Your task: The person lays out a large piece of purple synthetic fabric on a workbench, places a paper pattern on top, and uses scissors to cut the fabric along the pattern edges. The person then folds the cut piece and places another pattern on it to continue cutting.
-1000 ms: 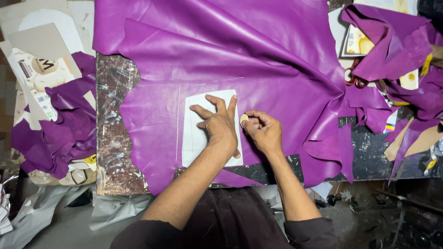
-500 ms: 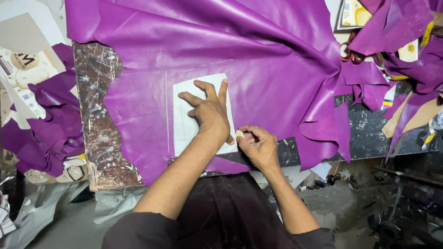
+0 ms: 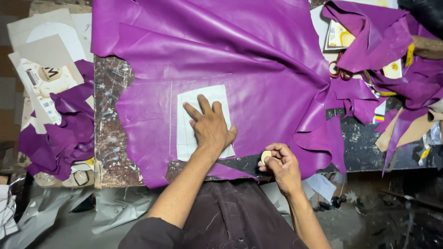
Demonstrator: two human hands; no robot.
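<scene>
A large purple leather hide (image 3: 240, 60) lies spread over a worn dark worktable (image 3: 107, 138). A white rectangular paper template (image 3: 189, 138) rests on the hide near the front edge. My left hand (image 3: 210, 125) presses flat on the template, fingers spread. My right hand (image 3: 280, 162) sits just off the template's lower right corner at the table's front edge, fingers closed on a small pale round marking piece (image 3: 266, 157). Thin pale lines run on the hide along the template's left side.
Purple leather scraps (image 3: 60, 133) and cardboard patterns (image 3: 44, 60) are piled at the left. More purple scraps, cards and red-handled scissors (image 3: 339, 69) crowd the right end. Grey sheets (image 3: 115, 210) hang below the table front.
My right hand has moved down and right, off the template to the table's front edge. My left hand stays pressed on the template. The view has shifted.
</scene>
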